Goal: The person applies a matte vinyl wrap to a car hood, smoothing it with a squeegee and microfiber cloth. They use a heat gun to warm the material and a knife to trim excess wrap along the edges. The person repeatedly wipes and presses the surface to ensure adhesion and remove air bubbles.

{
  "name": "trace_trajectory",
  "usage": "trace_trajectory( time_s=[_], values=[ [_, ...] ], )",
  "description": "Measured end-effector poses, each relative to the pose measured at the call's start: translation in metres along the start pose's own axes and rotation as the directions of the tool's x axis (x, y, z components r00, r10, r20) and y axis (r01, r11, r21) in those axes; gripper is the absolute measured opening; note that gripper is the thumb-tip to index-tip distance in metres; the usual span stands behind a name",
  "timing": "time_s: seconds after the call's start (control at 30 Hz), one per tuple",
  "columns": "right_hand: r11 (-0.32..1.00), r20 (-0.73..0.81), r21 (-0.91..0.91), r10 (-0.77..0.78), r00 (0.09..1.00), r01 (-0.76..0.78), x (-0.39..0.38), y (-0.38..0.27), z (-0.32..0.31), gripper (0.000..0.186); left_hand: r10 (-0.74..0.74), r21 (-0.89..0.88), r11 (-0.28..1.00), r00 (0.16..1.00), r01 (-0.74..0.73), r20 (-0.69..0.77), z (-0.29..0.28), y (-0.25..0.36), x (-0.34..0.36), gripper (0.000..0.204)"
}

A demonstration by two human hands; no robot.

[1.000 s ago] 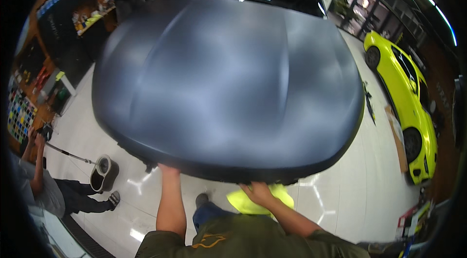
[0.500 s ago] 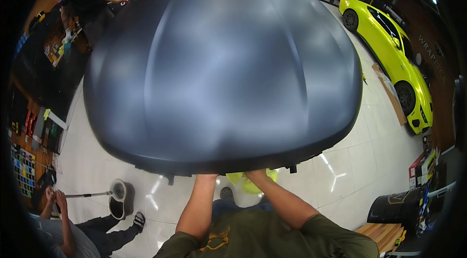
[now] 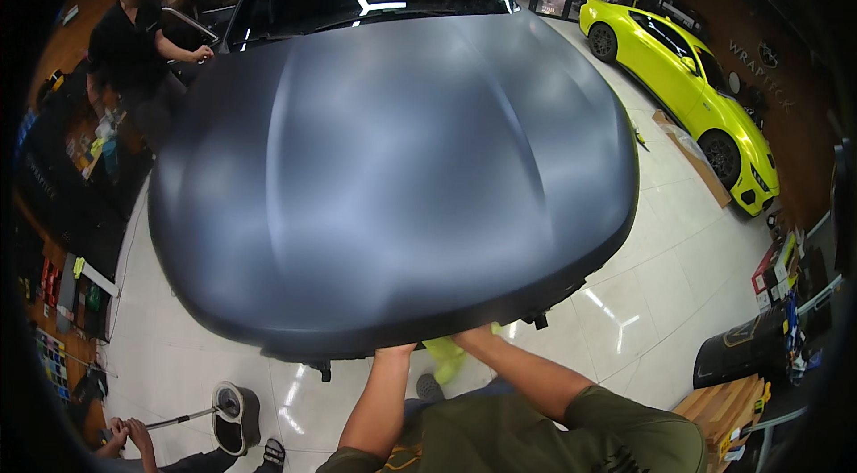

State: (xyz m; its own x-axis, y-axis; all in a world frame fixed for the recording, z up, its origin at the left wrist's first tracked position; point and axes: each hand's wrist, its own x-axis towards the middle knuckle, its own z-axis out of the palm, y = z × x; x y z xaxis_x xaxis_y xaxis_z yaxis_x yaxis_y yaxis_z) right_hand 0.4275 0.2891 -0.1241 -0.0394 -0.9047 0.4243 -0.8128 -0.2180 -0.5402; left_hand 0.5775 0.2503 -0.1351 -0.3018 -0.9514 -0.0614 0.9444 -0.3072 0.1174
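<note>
A matte grey-blue car hood fills the middle of the view, its front edge towards me. My left hand reaches under that front edge, with its fingers hidden behind it. Just to the right, my right hand also goes in under the edge, and its fingers are out of sight too. A yellow-green cloth hangs between my wrists, close against the right one. Whether the right hand grips the cloth cannot be seen.
A person in dark clothes stands at the far left by the car. At lower left, another person's hands hold a mop handle running to a bucket. A lime-yellow car is parked at right. Near right stand a black drum and wooden slats.
The view has tilted up and turned slightly right, so more windshield shows. Both my hands stay under the hood edge. The cloth hangs in a different shape, more between my wrists.
</note>
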Motion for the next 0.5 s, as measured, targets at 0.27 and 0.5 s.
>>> trace_trajectory(
  time_s=[0.27, 0.5],
  values=[
    [0.991, 0.264, -0.003, 0.131, 0.956, -0.135, -0.009, 0.015, 0.016, 0.038, -0.05, 0.018, 0.999, 0.999, 0.05, 0.007, 0.024, -0.002, -0.001, 0.04],
    [0.951, 0.117, 0.186, 0.226, 0.967, -0.245, -0.019, 0.039, -0.088, 0.046, -0.094, -0.052, 0.993, 0.985, 0.102, 0.146, 0.149, 0.034, -0.009, 0.033]
  ],
)
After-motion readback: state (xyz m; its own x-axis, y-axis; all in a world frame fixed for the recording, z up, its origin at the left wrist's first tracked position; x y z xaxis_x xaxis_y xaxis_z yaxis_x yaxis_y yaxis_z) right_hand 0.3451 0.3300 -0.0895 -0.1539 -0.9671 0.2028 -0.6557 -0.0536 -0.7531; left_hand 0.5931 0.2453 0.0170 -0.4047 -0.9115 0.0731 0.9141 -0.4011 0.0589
